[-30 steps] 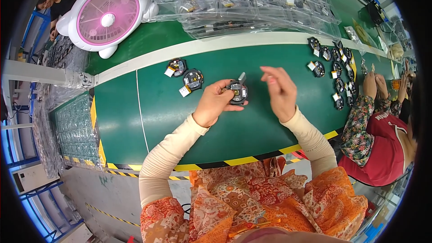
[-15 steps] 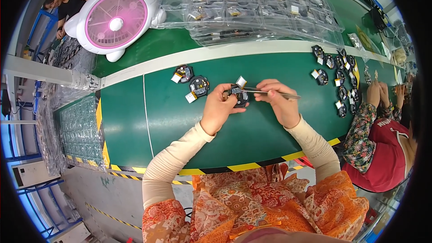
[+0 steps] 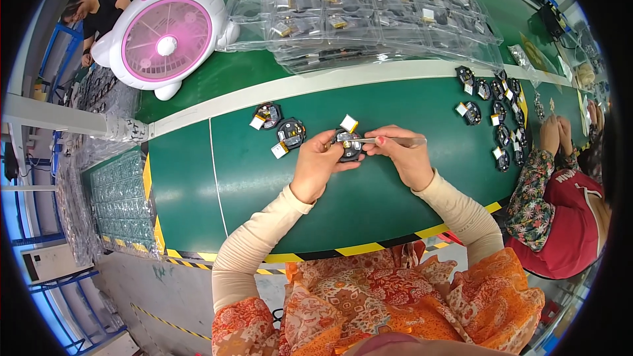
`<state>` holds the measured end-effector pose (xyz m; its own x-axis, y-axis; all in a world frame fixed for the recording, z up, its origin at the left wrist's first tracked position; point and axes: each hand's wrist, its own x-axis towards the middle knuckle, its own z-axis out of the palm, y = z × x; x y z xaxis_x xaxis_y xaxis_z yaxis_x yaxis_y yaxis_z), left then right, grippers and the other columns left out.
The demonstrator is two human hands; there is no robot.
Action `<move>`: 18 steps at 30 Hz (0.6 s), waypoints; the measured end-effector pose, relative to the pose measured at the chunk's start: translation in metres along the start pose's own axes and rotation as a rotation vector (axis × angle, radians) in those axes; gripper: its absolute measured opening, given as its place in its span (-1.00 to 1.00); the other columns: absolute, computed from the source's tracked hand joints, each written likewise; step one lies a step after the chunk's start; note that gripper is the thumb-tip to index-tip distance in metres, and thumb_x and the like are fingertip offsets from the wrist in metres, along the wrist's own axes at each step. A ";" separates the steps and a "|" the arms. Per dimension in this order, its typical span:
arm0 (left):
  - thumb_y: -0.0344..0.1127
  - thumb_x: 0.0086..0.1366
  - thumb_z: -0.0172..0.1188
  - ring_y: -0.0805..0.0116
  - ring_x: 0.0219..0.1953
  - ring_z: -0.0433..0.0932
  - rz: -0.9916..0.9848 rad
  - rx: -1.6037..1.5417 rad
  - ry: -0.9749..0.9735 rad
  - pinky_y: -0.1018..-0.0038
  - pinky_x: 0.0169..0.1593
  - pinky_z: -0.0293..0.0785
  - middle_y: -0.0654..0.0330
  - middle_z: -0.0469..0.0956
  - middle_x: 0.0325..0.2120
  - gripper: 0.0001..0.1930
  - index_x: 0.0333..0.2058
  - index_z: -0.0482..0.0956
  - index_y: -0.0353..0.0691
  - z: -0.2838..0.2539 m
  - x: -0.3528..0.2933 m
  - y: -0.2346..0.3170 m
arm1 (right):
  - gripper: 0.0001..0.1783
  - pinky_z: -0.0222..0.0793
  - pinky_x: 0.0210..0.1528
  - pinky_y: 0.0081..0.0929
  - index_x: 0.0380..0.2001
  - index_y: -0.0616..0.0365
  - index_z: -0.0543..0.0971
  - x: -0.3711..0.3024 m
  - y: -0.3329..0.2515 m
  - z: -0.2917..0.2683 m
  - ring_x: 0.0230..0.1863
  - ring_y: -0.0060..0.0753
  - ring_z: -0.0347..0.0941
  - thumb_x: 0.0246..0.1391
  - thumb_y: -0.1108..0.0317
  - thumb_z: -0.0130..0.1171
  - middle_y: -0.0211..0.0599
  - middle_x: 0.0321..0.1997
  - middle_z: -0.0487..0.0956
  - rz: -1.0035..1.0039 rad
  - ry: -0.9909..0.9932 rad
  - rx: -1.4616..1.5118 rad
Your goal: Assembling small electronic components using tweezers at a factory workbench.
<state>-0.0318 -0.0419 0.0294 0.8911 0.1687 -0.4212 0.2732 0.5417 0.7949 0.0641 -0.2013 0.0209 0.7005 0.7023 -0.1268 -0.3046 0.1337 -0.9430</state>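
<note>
My left hand (image 3: 315, 166) grips the near-left edge of a round black electronic module (image 3: 353, 153) between thumb and fingers, holding it just over the green mat. A small silver-white battery pouch (image 3: 349, 122) sticks out from its far side. Metal tweezers (image 3: 403, 141) lie almost level in my right hand (image 3: 407, 162), pinched in the fingers, with the tips on or just above the module's inner parts. Whether the tips grip anything is too small to tell. To the left of my left hand lie two similar modules (image 3: 291, 133), each with its own pouch.
Several more modules (image 3: 499, 115) cluster at the right, near a co-worker's hands (image 3: 557, 135). Clear plastic trays (image 3: 376, 13) holding modules are stacked beyond the white ledge (image 3: 316, 84). A pink-and-white fan (image 3: 167, 43) stands at the far left. Striped tape marks the table's front edge (image 3: 359, 249).
My right hand has shifted a little left and closer to the module, and the tweezers lie flatter. The module in my left hand has turned slightly, its pouch moving left.
</note>
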 end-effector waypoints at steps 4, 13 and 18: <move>-0.51 0.26 -0.20 0.17 -0.25 0.55 -0.022 -0.042 -0.003 0.38 -0.16 0.55 0.01 0.48 -0.23 -0.73 -0.08 0.32 -0.44 -0.001 0.000 0.003 | -0.81 0.47 -0.18 -0.49 -0.25 0.40 0.49 0.000 0.000 0.003 -0.24 -0.28 0.50 0.06 0.53 0.02 -0.07 -0.18 0.48 -0.042 0.010 0.043; -0.51 0.27 -0.23 0.15 -0.20 0.53 -0.046 -0.110 -0.045 0.38 -0.10 0.52 0.00 0.45 -0.18 -0.72 -0.06 0.29 -0.44 -0.005 0.001 0.002 | -0.78 0.45 -0.13 -0.46 -0.21 0.39 0.48 0.000 0.003 -0.001 -0.20 -0.25 0.49 0.06 0.52 0.02 -0.05 -0.15 0.47 -0.090 -0.019 0.002; -0.52 0.27 -0.22 0.15 -0.23 0.54 -0.038 -0.064 -0.020 0.38 -0.13 0.53 0.01 0.45 -0.19 -0.72 -0.06 0.29 -0.44 -0.004 0.001 0.001 | -0.77 0.45 -0.14 -0.44 -0.19 0.37 0.48 -0.003 0.003 -0.001 -0.18 -0.22 0.48 0.08 0.49 -0.01 -0.01 -0.10 0.44 -0.150 -0.030 0.106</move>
<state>-0.0322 -0.0373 0.0281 0.8879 0.1305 -0.4412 0.2839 0.5992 0.7486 0.0615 -0.2034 0.0183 0.7241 0.6893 0.0235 -0.2654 0.3099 -0.9130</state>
